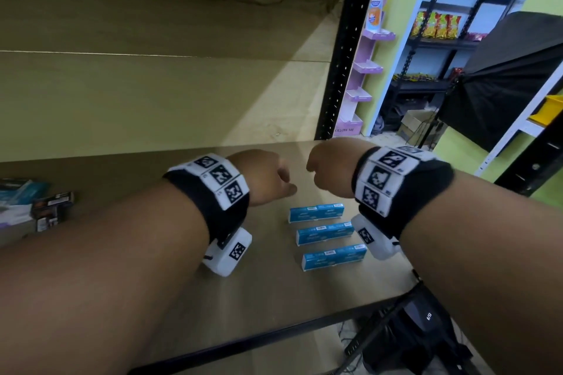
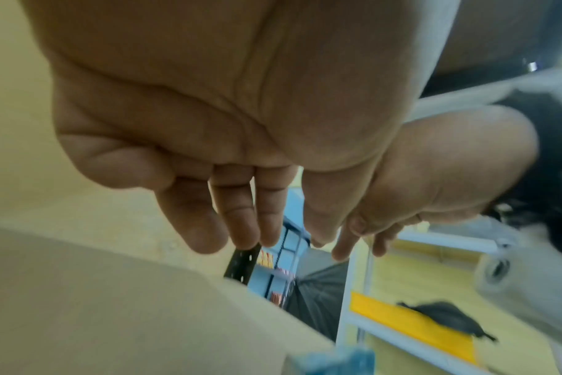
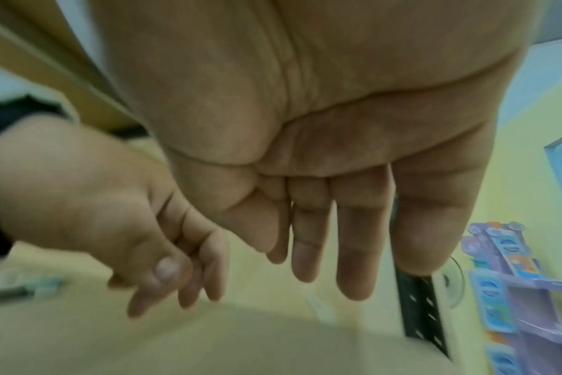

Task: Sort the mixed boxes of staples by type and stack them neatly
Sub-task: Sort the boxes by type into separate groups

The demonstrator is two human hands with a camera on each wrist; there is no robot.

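Three blue staple boxes lie in a row on the wooden shelf (image 1: 259,289): the far one (image 1: 316,212), the middle one (image 1: 324,233) and the near one (image 1: 334,257). A mixed pile of dark and pale boxes (image 1: 36,207) sits at the shelf's left edge. My left hand (image 1: 268,178) and right hand (image 1: 330,166) hover side by side just beyond the blue boxes, almost touching. Both hold nothing. In the wrist views the left hand's fingers (image 2: 241,215) and the right hand's fingers (image 3: 353,241) hang straight and relaxed. A blue box corner (image 2: 334,360) shows below the left wrist.
A black perforated shelf post (image 1: 344,55) stands at the shelf's back right corner. Behind it are a purple display stand (image 1: 362,70), snack racks and a black softbox (image 1: 502,85). A black bag and cables (image 1: 411,332) lie on the floor under the front edge.
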